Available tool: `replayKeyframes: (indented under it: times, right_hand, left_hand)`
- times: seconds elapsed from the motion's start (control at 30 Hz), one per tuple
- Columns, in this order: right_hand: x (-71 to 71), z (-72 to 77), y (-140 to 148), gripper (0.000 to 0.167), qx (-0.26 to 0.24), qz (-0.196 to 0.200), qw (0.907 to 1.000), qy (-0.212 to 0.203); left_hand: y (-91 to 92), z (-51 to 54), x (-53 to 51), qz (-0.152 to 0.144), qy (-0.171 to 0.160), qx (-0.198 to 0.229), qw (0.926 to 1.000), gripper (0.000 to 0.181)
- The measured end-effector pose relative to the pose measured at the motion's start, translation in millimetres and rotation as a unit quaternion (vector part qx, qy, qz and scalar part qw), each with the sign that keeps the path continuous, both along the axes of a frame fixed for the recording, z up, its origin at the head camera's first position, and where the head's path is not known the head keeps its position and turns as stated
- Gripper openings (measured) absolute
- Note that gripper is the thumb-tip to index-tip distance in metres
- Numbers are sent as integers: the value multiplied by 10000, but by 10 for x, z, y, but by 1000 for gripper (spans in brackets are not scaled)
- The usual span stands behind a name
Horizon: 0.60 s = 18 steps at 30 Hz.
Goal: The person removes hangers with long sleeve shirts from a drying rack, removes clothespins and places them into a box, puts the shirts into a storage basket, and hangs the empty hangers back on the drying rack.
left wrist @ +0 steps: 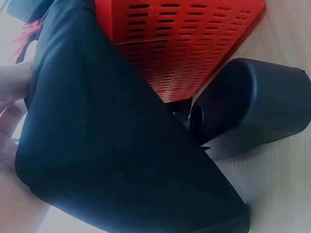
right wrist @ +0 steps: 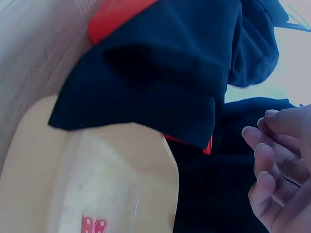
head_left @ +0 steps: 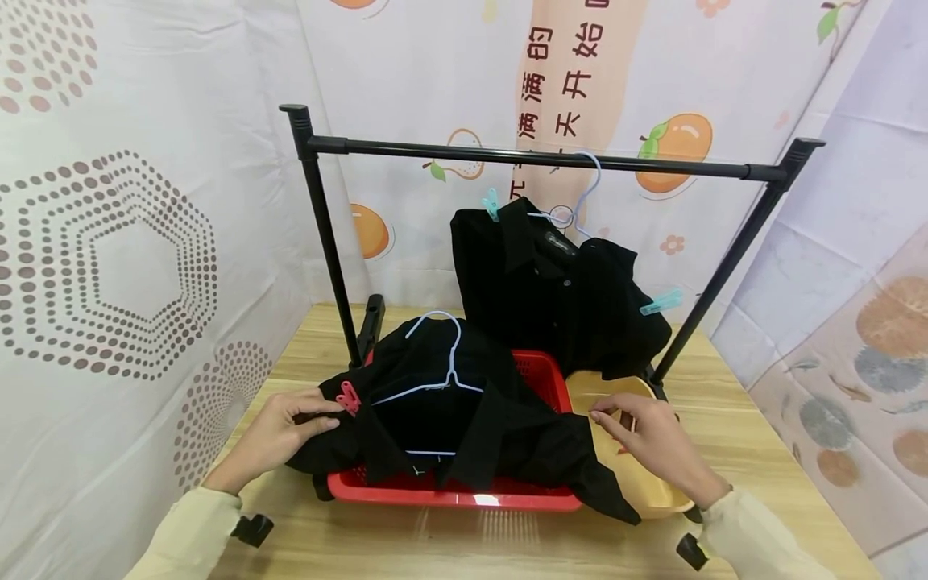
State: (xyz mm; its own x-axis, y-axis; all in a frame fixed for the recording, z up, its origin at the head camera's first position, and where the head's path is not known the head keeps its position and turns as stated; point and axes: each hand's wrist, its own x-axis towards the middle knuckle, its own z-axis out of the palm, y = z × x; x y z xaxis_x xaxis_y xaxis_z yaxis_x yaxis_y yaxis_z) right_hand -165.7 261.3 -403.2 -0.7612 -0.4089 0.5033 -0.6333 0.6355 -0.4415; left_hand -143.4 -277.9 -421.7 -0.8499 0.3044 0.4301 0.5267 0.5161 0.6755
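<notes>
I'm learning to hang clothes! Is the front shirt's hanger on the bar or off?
Off the bar. The hanger has its hook free below the black bar, and the front shirt lies over the red basket.

A pale wood-grained table (head_left: 442, 552) carries a red basket (head_left: 406, 495) in the middle and a yellow tray (head_left: 656, 493) just to its right. The feet of a black rack (head_left: 329, 242) stand at left and right. The tray may rest partly on the right foot; its underside is hidden.
</notes>
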Motion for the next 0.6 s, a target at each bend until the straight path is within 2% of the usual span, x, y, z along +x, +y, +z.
replayKeyframes:
  times: [0.37, 0.6]
  right_hand:
    - [67, -89, -102, 21, 224, 104, 9993, 274]
    - [74, -68, -116, 23, 138, 51, 9991, 393]
  left_hand:
    - [6, 16, 11, 27, -46, -11, 10000, 25]
    - [6, 15, 11, 15, -71, 17, 10000, 26]
